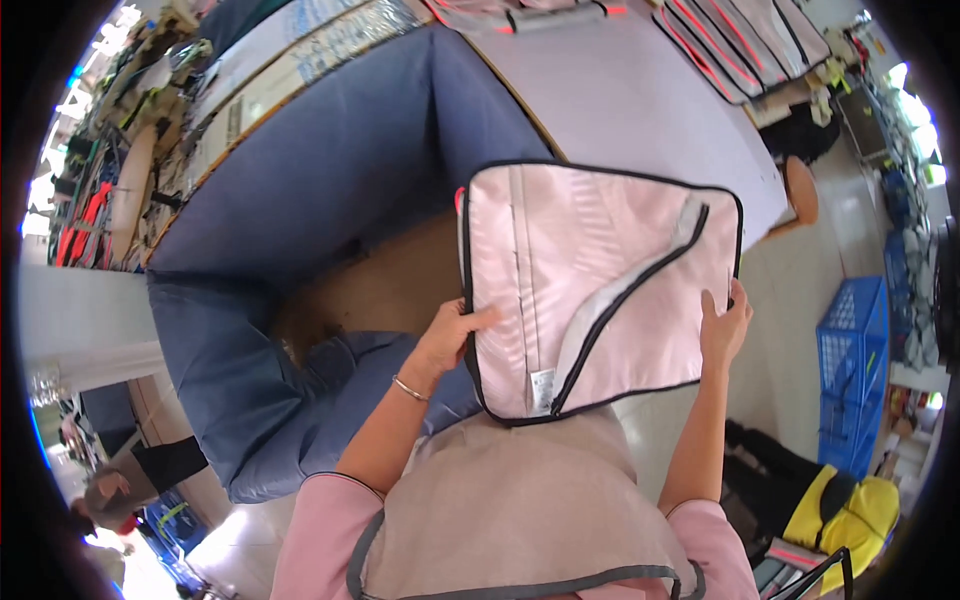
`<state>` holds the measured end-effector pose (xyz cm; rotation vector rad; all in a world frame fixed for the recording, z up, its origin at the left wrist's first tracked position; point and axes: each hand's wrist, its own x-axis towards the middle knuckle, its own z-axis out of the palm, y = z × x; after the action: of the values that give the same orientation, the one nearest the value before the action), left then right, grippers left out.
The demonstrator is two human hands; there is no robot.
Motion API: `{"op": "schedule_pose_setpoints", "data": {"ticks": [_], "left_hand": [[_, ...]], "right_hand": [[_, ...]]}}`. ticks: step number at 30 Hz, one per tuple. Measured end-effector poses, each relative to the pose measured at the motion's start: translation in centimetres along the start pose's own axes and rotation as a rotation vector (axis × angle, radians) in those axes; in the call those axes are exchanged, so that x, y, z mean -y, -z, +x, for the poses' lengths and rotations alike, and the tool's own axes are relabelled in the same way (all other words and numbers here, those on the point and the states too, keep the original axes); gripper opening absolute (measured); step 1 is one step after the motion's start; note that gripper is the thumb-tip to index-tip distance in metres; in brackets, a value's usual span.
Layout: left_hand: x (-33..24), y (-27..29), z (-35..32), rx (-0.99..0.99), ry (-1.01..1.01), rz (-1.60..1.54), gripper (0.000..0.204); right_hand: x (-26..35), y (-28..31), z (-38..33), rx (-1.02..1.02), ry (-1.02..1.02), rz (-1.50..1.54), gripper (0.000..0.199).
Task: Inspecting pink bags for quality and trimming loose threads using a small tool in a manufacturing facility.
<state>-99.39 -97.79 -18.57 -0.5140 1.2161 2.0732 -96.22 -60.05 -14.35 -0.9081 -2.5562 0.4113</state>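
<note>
Between my two hands is a pale pink fabric bag piece (640, 330) edged in black binding, broad side facing me. A grey strip with a black edge (622, 300) runs diagonally across it, loose and curved. Near its lower edge a small white label (542, 390) shows. My left hand (452, 335) pinches the left edge, thumb on the front face and the other fingers behind. On the right edge my right hand (724, 325) grips the same way. What lies behind the piece is hidden.
A large dark blue cloth-lined bin (330, 170) stands to the left. Beyond is a pale tabletop (620, 90) with stacked grey pieces with red trim (725, 45). At right are a blue plastic crate (852, 370) and a person in yellow (845, 520); another person (130, 485) is at lower left.
</note>
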Motion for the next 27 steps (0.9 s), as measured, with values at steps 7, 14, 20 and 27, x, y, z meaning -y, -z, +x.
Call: {"op": "schedule_pose_setpoints", "data": {"ticks": [7, 14, 20, 27], "left_hand": [[1.0, -0.9, -0.3, 0.020, 0.066, -0.097, 0.042], [-1.7, -4.3, -1.5, -0.071, -0.042, 0.334, 0.041], [0.7, -5.0, -1.5, -0.122, -0.289, 0.110, 0.027], [1.8, -4.5, 0.7, -0.200, -0.318, -0.024, 0.026]], "right_hand": [[-4.6, -3.0, -0.5, 0.415, -0.379, 0.387, 0.057], [7.7, -0.1, -5.1, 0.440, -0.264, 0.915, 0.022], [15.4, 4.8, -12.2, 0.859, 0.485, 0.685, 0.037], [9.4, 0.1, -10.9, 0.700, 0.332, 0.530, 0.031]]}}
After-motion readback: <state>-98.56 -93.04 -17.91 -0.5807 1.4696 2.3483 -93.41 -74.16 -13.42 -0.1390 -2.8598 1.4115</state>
